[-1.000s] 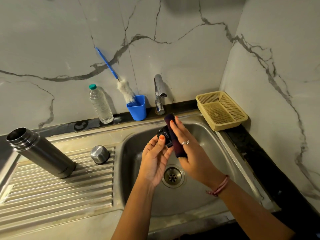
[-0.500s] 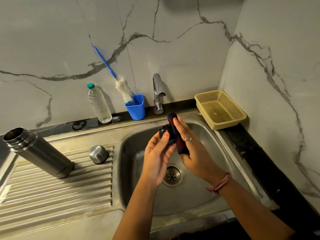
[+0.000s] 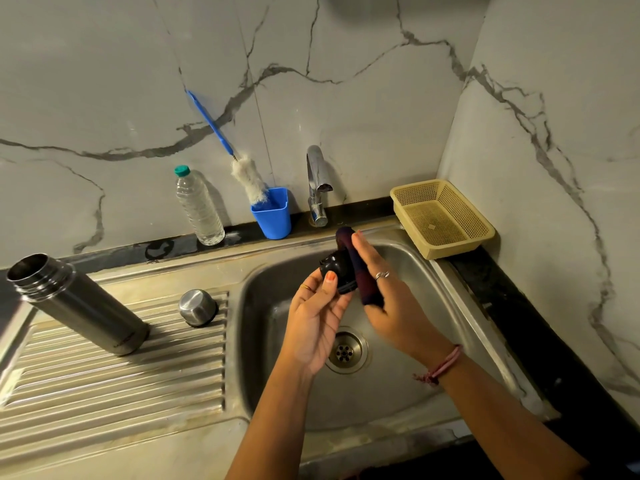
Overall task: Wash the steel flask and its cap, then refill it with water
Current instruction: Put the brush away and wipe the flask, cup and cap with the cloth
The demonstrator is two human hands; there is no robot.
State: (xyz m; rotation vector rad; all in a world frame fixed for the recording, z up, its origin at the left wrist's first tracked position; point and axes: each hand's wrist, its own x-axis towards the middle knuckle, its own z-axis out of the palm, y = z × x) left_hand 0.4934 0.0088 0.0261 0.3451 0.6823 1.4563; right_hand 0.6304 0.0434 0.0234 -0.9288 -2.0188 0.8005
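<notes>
Against marble walls, on the desk's draining board, the open flask is stood apart from its steel cap, refilling judged undone, while over the sink a black stopper is pinched by the left hand and wiped with a dark cloth gripped by the right hand.

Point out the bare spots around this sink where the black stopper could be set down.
The ribbed steel drainboard is bare in front of the open steel flask and the small steel cup cap. The woven beige plastic basket is empty. The back ledge is crowded: clear plastic bottle, blue cup holding a brush, chrome tap.
</notes>
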